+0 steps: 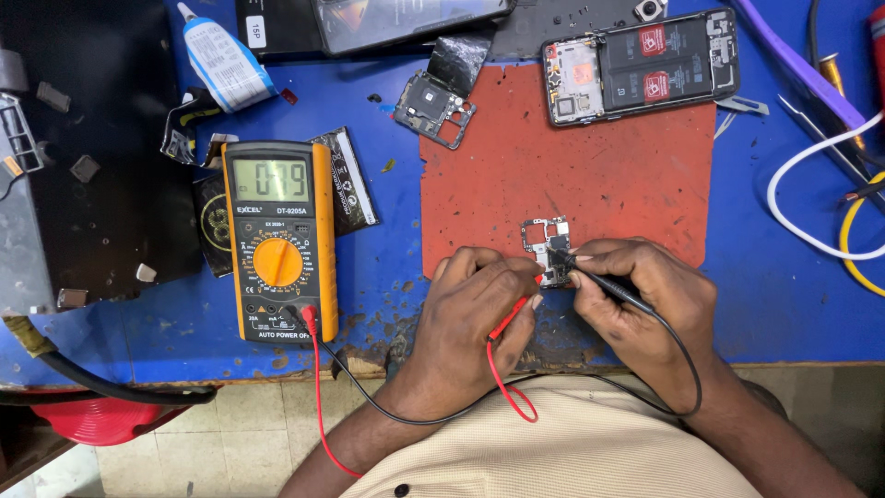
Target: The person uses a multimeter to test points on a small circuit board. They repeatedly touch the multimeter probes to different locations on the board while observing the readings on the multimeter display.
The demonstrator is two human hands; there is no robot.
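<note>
- The board [546, 242], a small phone circuit board with an irregular outline, cut-out openings and dark chips on pale metal, lies at the lower edge of the red mat [590, 166], just above both hands.
- The left hand [479, 309] is closed around the red probe [516, 309], its tip at the board's lower left side.
- The right hand [641, 300] grips the black probe [599, 278] like a pen, tip touching the board's middle.
- Red and black leads run from the probes to the yellow multimeter [279, 240], which lies flat on the blue bench [387, 267] to the left, display lit with digits.
- An opened phone [643, 66] lies at the mat's top edge, well apart from the board.
</note>
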